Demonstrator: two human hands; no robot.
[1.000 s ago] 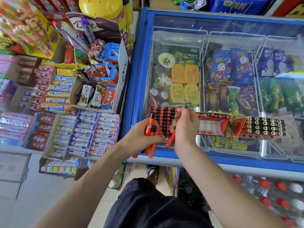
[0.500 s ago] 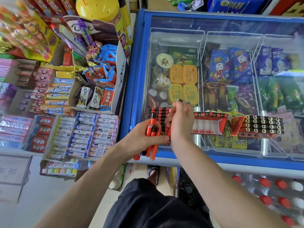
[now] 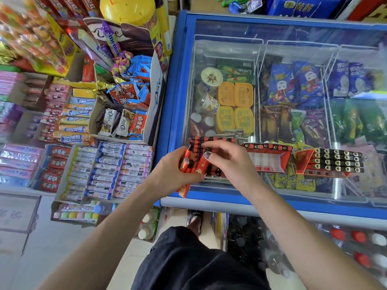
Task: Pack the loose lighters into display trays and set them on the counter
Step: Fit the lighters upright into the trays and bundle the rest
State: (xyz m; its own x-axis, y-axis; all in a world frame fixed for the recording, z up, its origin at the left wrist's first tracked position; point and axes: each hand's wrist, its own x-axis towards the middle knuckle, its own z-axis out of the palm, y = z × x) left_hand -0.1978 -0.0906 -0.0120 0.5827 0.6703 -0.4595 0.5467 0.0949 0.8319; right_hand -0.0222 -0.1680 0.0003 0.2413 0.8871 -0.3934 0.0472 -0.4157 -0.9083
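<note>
Currently:
left hand (image 3: 173, 174): your fist grips loose lighters (image 3: 186, 164)
right hand (image 3: 228, 158): pinches one lighter (image 3: 202, 163), covers tray (image 3: 209, 143)
beside: half-filled tray (image 3: 270, 158), full tray (image 3: 335, 162) on freezer lid (image 3: 293, 65)

tray (image 3: 211, 141): near part hidden under both hands, so its fill cannot be told
lighters (image 3: 186, 164): the bunch is partly wrapped by the left hand (image 3: 171, 174); count unclear
right hand (image 3: 228, 160): fingertips curl down out of sight, grip unclear
freezer (image 3: 178, 101): cut off at the right edge; goods under the glass dulled by glare
shelf (image 3: 12, 38): top-left packs blurred, print unreadable
</note>
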